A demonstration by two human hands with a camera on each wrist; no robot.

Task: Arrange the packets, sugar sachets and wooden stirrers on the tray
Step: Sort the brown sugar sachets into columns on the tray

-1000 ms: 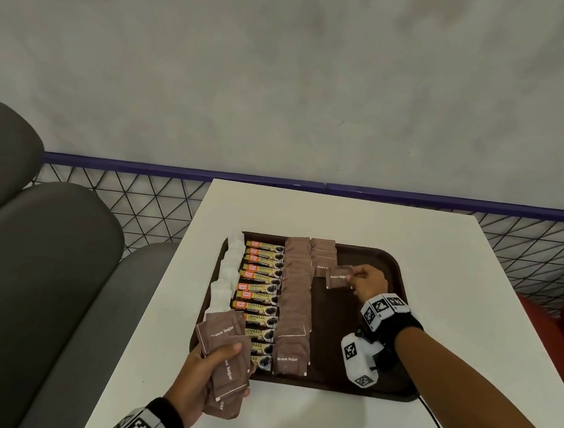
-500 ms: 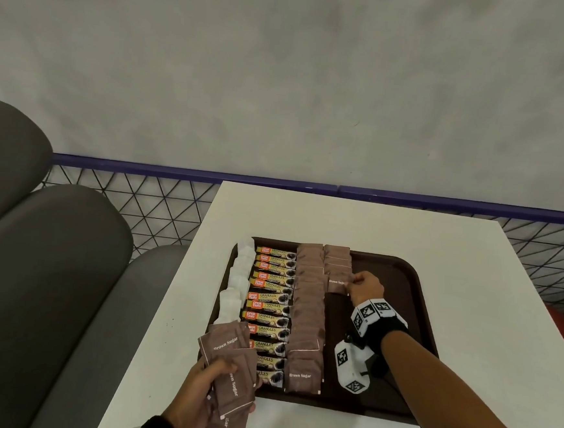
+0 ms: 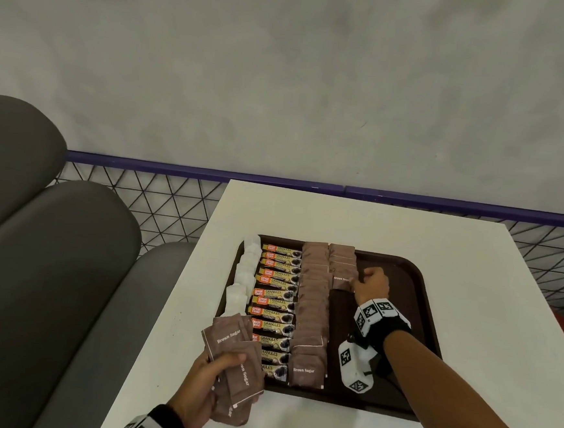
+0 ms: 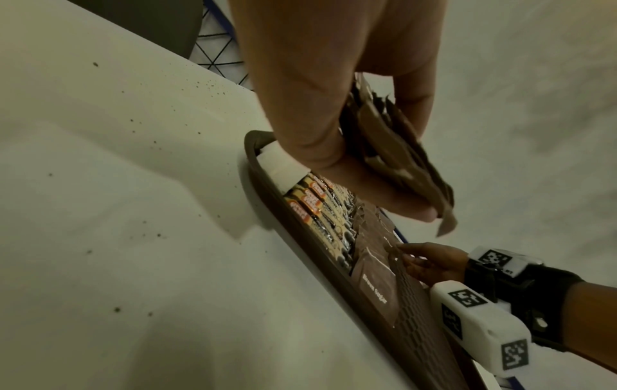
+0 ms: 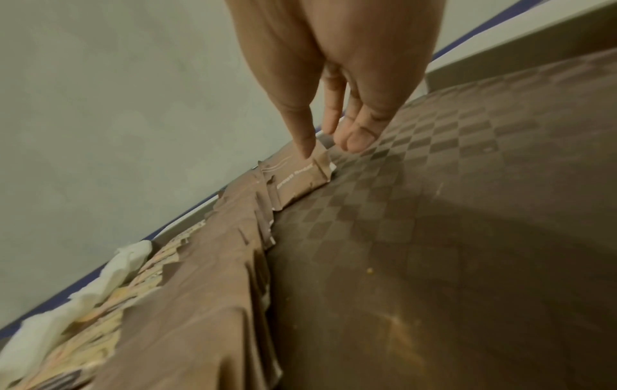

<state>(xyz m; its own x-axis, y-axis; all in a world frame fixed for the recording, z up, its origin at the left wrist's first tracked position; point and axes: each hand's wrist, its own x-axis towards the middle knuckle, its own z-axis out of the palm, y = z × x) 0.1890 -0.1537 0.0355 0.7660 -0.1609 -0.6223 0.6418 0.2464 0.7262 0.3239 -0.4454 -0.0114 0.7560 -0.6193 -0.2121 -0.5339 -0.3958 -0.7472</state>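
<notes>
A dark brown tray [image 3: 413, 291] on the white table [image 3: 341, 218] holds a row of white sachets [image 3: 243, 278], a row of coffee granule packets [image 3: 275, 301] and a long column of brown sugar sachets [image 3: 311, 317]. To its right is a shorter second column [image 3: 342, 257]. My right hand [image 3: 356, 284] pinches the right edge of one brown sugar sachet [image 5: 300, 179], which lies at the near end of that short column. Over the tray's near left corner, my left hand [image 3: 225, 364] grips a bundle of brown sugar sachets [image 4: 394, 147]. No wooden stirrers show.
The right half of the tray floor [image 5: 467, 211] is bare and patterned. Grey padded seats [image 3: 50, 263] stand left of the table. A blue-railed wire mesh fence [image 3: 174, 198] runs behind it, below a grey wall.
My right hand has carried its sachet left and down onto the near end of the short column. My left hand still holds the bundle in much the same place.
</notes>
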